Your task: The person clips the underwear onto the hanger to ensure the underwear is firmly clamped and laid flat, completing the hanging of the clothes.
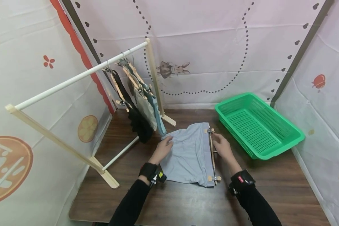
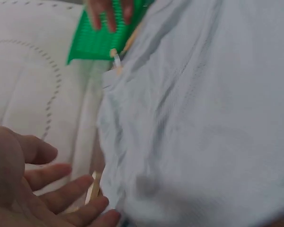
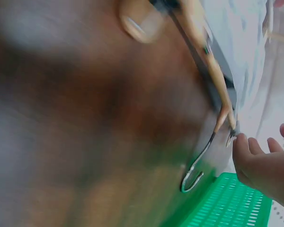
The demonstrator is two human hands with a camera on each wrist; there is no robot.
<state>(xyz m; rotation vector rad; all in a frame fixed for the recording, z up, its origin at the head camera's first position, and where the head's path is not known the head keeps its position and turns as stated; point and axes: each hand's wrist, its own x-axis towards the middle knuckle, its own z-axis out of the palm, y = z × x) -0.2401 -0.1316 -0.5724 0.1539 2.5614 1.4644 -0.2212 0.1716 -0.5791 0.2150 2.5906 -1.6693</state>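
Note:
A light blue garment (image 1: 183, 157) lies flat on the table, its waist edge at the right clipped to a wooden hanger (image 1: 212, 153). The hanger's clips, far clip (image 1: 209, 130) and near clip (image 1: 214, 178), sit toward the two ends of that edge. At the garment's left edge is my left hand (image 1: 163, 150), fingers loosely spread and holding nothing in the left wrist view. Beside the hanger, close to the far clip, my right hand (image 1: 223, 147) has relaxed fingers. The metal hook (image 3: 191, 172) points away from the garment in the right wrist view.
A rack with a white rail (image 1: 82, 75) and wooden legs stands at the left. Black trousers-like clothing (image 1: 139, 122) and grey and blue garments hang from it on clip hangers. A green plastic basket (image 1: 282, 142) stands at the right. Printed cloth walls surround the table.

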